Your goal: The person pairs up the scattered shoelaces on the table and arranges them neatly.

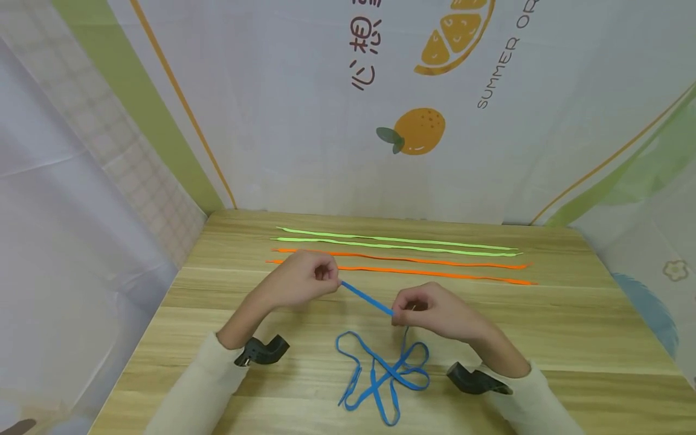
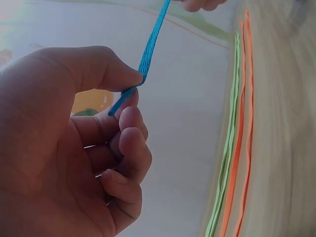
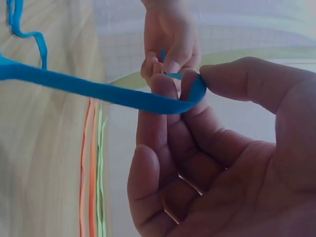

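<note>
A flat blue shoelace [image 1: 367, 298] runs taut between both hands above the table. My left hand [image 1: 304, 279] pinches it near its end between thumb and forefinger; in the left wrist view the short tip [image 2: 118, 101] pokes out below the thumb. Lower and to the right, my right hand [image 1: 435, 309] pinches the same lace between thumb and fingertips. From there the lace [image 3: 94, 89] hangs down toward the table. A loose, looped heap of blue lace [image 1: 388, 377] lies on the wood between the forearms; whether it is one lace or two I cannot tell.
Beyond the hands, two orange laces [image 1: 435, 273] and two light green laces [image 1: 424, 246] lie stretched side by side across the wooden table [image 1: 206, 290]. A white printed curtain [image 1: 304, 151] hangs behind the table. Dark camera mounts [image 1: 263, 351] sit on both wrists.
</note>
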Demonstrator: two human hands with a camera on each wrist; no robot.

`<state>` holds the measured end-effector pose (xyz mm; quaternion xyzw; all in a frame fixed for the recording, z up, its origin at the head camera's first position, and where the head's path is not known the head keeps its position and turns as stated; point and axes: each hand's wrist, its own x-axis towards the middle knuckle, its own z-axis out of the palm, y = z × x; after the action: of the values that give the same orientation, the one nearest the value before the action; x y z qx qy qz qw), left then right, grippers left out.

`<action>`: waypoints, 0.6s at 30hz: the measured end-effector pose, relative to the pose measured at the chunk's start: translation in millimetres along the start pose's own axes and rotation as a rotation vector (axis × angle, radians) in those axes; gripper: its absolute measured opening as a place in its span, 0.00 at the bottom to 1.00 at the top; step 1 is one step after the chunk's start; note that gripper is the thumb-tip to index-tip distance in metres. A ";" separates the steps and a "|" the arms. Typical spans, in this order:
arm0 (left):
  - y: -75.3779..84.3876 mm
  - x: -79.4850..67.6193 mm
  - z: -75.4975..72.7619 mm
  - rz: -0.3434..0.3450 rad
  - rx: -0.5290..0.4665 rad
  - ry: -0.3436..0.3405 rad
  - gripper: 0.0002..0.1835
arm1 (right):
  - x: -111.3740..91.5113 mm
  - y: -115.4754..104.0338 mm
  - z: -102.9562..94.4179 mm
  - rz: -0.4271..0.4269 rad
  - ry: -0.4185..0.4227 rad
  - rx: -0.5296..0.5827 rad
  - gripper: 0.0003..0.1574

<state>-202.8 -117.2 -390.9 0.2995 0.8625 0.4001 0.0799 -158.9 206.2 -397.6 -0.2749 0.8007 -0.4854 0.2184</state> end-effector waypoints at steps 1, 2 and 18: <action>-0.4 -0.2 -1.5 0.001 -0.006 0.004 0.05 | -0.9 -0.7 -1.4 0.000 -0.001 0.004 0.08; -0.5 -0.5 -3.2 0.002 -0.014 0.010 0.05 | -1.7 -1.3 -2.8 -0.001 -0.001 0.007 0.08; -11.1 -8.1 -28.5 -0.025 -0.034 0.097 0.05 | -14.2 -1.6 -28.4 -0.031 0.044 0.028 0.11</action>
<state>-212.0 -145.8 -380.8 0.2674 0.8622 0.4276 0.0478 -165.3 233.6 -382.6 -0.2738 0.7940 -0.5057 0.1971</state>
